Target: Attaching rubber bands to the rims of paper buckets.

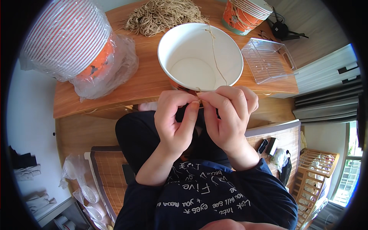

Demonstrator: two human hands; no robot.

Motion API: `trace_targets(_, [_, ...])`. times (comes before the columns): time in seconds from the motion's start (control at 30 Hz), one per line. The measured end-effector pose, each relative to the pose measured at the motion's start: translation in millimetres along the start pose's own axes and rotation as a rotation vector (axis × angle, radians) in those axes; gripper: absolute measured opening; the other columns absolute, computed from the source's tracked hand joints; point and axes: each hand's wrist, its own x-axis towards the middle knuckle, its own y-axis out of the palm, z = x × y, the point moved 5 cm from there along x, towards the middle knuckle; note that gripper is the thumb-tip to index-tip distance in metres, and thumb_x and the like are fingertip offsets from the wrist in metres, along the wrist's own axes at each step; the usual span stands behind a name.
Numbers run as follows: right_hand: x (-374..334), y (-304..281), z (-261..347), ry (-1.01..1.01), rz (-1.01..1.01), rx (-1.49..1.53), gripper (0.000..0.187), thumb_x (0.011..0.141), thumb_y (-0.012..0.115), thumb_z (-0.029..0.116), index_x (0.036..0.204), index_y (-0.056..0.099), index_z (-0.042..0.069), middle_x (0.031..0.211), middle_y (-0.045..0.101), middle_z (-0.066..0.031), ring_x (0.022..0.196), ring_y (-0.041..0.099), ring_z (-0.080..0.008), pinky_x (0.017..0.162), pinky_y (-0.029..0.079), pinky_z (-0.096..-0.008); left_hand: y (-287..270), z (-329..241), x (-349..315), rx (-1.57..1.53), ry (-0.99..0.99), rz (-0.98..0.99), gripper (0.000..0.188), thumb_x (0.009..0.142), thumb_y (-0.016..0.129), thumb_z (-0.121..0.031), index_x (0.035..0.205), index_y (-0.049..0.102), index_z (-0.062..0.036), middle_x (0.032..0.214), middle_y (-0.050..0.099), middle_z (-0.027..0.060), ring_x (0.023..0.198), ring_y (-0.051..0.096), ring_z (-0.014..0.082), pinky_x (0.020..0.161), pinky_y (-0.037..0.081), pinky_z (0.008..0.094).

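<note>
A large white-lined paper bucket (180, 51) stands at the desk's near edge, its open mouth tilted toward me. A thin tan string (215, 53) is fixed at its far rim and crosses the inside to the near rim, by my right knuckles. Just in front of the near rim, my left hand (172, 120) and my right hand (229, 115) meet fingertip to fingertip. Both are closed in a pinch on a short bit of the string, mostly hidden between the fingers. The bucket's outer near wall is largely behind my hands.
On the wooden desk (143, 82), a plastic-wrapped stack of orange-and-white buckets (69, 38) stands left. A heap of tan strings (165, 15) lies behind. Several nested, strung buckets (245, 17) and a clear plastic tray (264, 61) are on the right.
</note>
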Motion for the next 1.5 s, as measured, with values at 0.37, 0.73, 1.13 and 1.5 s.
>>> trace_targets(0.37, [-5, 1, -1, -0.001, -0.090, -0.025, 0.027, 0.072, 0.078, 0.016, 0.098, 0.073, 0.022, 0.097, 0.060, 0.0055, 0.095, 0.054, -0.0196, 0.085, 0.032, -0.0356, 2, 0, 0, -0.010, 0.027, -0.031, 0.005, 0.088, 0.070, -0.002, 0.091, 0.067, -0.0009, 0.088, 0.066, 0.0080, 0.081, 0.059, 0.0205, 0.074, 0.046, 0.0297])
trace_targets(0.73, [-6, 2, -2, -0.031, -0.003, -0.038, 0.029, 0.073, 0.076, 0.018, 0.101, 0.075, 0.020, 0.098, 0.062, 0.0052, 0.097, 0.054, -0.0177, 0.088, 0.030, -0.0356, 2, -3, 1, 0.047, 0.053, -0.053, 0.005, 0.085, 0.071, 0.000, 0.089, 0.068, -0.0010, 0.085, 0.068, 0.0082, 0.080, 0.061, 0.0215, 0.072, 0.047, 0.0304])
trace_targets(1.13, [-1, 2, -8, -0.041, -0.056, -0.011, 0.030, 0.068, 0.078, 0.016, 0.096, 0.074, 0.022, 0.096, 0.060, 0.0053, 0.096, 0.054, -0.0182, 0.086, 0.030, -0.0355, -1, -8, 4, 0.113, 0.083, -0.036, 0.004, 0.085, 0.072, -0.002, 0.089, 0.070, -0.0023, 0.085, 0.069, 0.0075, 0.079, 0.061, 0.0218, 0.072, 0.047, 0.0306])
trace_targets(1.5, [1, -1, -8, -0.021, -0.090, 0.034, 0.030, 0.066, 0.079, 0.011, 0.093, 0.073, 0.022, 0.092, 0.061, 0.0050, 0.092, 0.054, -0.0183, 0.083, 0.031, -0.0347, -3, -1, 6, 0.038, 0.091, -0.031, 0.016, 0.082, 0.071, 0.002, 0.097, 0.071, -0.0024, 0.091, 0.069, 0.0069, 0.082, 0.061, 0.0212, 0.074, 0.047, 0.0310])
